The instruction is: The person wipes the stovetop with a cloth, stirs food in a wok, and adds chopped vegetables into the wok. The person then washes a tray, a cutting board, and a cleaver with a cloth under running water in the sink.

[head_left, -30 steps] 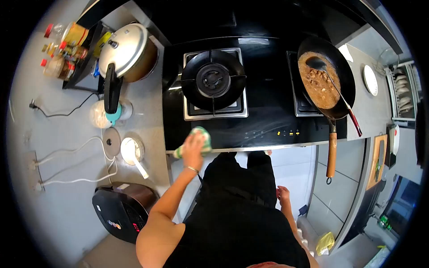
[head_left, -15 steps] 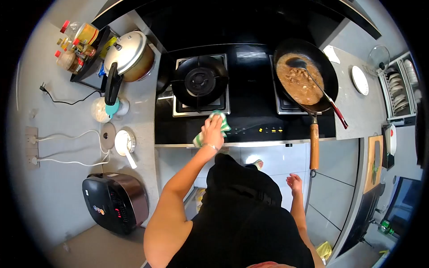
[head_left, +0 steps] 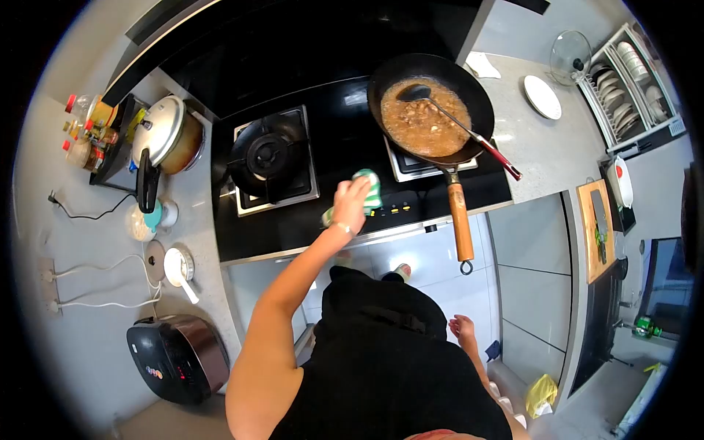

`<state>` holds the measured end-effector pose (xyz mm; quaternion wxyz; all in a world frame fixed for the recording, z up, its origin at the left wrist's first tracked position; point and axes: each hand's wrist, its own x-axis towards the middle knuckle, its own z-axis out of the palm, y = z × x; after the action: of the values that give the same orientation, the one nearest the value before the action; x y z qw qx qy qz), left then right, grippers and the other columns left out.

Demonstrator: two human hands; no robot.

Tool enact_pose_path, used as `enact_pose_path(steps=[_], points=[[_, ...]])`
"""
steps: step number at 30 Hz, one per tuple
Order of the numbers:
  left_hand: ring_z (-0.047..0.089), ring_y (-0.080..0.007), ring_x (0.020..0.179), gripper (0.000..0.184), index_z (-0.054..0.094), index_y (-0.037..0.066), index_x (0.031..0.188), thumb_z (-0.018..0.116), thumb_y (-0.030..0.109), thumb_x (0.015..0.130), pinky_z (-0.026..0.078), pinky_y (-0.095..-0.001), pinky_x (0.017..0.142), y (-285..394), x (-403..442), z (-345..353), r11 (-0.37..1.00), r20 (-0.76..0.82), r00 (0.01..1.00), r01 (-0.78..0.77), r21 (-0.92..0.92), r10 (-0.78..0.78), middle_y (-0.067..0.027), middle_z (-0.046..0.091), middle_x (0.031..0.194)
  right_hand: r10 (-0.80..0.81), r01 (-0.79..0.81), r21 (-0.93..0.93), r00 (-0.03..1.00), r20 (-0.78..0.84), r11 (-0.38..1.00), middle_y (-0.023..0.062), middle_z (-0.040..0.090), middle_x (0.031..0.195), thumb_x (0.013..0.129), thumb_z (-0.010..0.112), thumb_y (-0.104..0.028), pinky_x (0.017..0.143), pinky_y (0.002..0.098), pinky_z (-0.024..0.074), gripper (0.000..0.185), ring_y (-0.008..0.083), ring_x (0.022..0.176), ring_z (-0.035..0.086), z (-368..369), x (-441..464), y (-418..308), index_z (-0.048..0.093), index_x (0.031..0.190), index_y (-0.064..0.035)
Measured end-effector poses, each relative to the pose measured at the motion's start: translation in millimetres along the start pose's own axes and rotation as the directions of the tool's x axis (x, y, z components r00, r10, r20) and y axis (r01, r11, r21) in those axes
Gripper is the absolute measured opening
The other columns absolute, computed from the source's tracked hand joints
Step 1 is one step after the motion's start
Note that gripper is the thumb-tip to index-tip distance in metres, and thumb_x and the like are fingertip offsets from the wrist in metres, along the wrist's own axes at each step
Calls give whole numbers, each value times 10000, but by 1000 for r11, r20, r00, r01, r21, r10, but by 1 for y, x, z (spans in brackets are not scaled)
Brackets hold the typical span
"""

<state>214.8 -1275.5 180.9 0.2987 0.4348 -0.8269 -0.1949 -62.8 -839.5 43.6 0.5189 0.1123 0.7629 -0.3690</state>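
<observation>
My left hand is pressed on a green and white cloth on the black glass cooktop, near its front edge and beside the lit control symbols. My right hand hangs low by my side over the floor, its fingers loosely curled and apart, holding nothing. A wok with brown food in bubbling sauce sits on the right burner. A black ladle rests in it, and its wooden handle points toward me. The left burner carries no pan.
On the left stand a pressure cooker, bottles, a white container with a spoon and a rice cooker. To the right are a white plate, a glass lid, a dish rack and a cutting board with a knife.
My left hand has moved the cloth rightward along the cooktop's front, up to the control symbols. The view has turned and shifted to the right. My right hand still hangs at my side.
</observation>
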Motion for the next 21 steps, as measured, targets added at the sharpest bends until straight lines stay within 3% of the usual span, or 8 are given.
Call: enact_pose_path(steps=[1,3,5,7,14,16,18,21], points=[[474,-304,970,523,576,55,1070,545,-76,565,411,-368,850,1,10,26,993,48,999,22,-114,-16,-77,537,1165,-15,15,-2,1000,-12,1000,77,625,789,856,520,-162,554,251,495,163,165,651,612,3,-2,-6,558,977,-60],[468,-278,1006,500,574,81,1082,555,-33,596,420,-362,837,36,35,36,953,236,938,-286,105,255,-43,520,1197,-48,48,-9,998,-30,999,77,626,794,858,516,-168,566,253,492,166,163,659,612,8,-3,-17,560,980,-64],[456,-263,1027,475,566,98,1101,555,4,636,421,-359,822,53,56,66,898,371,846,-435,68,382,-17,502,1220,-60,61,20,998,-30,998,78,626,802,856,520,-169,585,258,490,170,163,674,612,9,-2,-21,562,985,-68],[452,-253,1015,454,563,106,1112,541,14,668,419,-359,811,62,67,89,885,405,842,-442,143,356,3,496,1224,-59,60,31,997,-42,998,79,626,802,857,520,-167,594,261,491,170,164,681,612,11,-2,-22,562,988,-68],[477,-267,981,448,604,146,1080,584,67,640,423,-379,854,-12,51,54,897,358,916,-305,320,184,-5,514,1241,-25,29,56,997,-70,998,91,623,785,870,507,-149,568,264,498,161,173,653,608,9,-10,4,558,978,-41],[479,-266,963,464,615,139,1062,592,22,613,404,-373,834,-3,44,-3,927,552,833,-177,330,-37,-14,563,1164,-70,73,48,996,-54,996,91,620,768,865,519,-147,576,261,500,150,171,651,607,16,-4,3,564,959,-39],[484,-278,919,484,632,103,1023,571,-45,566,403,-357,812,-10,17,-30,978,431,897,-169,122,101,-38,588,1120,-145,146,22,989,-28,989,72,614,748,856,545,-179,592,257,504,153,156,664,608,26,2,-6,574,933,-50],[493,-314,904,507,605,72,1083,537,-55,597,403,-348,869,1,-17,-37,984,356,933,20,-175,45,-99,568,1155,-358,339,142,924,138,930,51,610,815,869,556,-223,681,262,500,177,155,762,612,74,-14,-69,585,928,-59]])
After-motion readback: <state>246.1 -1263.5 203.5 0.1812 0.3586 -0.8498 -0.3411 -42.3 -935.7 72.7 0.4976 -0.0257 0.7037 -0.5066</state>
